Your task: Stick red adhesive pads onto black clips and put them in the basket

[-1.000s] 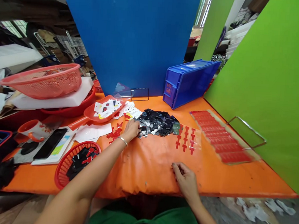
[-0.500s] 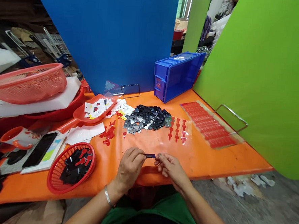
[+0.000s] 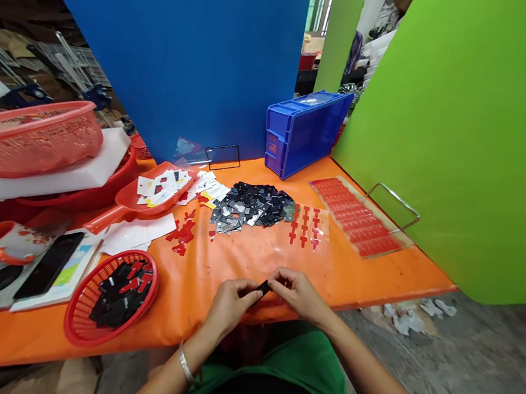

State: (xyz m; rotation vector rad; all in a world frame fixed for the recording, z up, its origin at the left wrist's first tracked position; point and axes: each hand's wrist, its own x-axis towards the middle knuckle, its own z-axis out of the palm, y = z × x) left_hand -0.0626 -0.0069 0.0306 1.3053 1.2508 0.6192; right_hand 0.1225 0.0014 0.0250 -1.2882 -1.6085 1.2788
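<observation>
Between my two hands, close to the table's front edge, is a small flat black piece [image 3: 264, 287]. My left hand [image 3: 232, 302] pinches its left end between thumb and fingers. At its right end, the thumb and forefinger of my right hand [image 3: 296, 291] are closed on it. Beyond my hands lies a heap of similar black and grey pieces [image 3: 256, 205]. Right of the heap, red T-shaped stickers [image 3: 304, 226] sit in columns on a clear sheet. A pile of loose red pieces [image 3: 182, 233] is to the left.
A red basket [image 3: 72, 310] with black and red pieces stands at the left front. Behind it are a phone [image 3: 49, 266], a mug [image 3: 8, 241] and an orange scoop [image 3: 122, 199] of white cards. A blue bin [image 3: 278, 138] and a red sticker sheet [image 3: 360, 218] are farther back.
The black piece has turned from level to slanted and come slightly nearer me. My right hand has closed in on its right end, and the whole view has shifted a little.
</observation>
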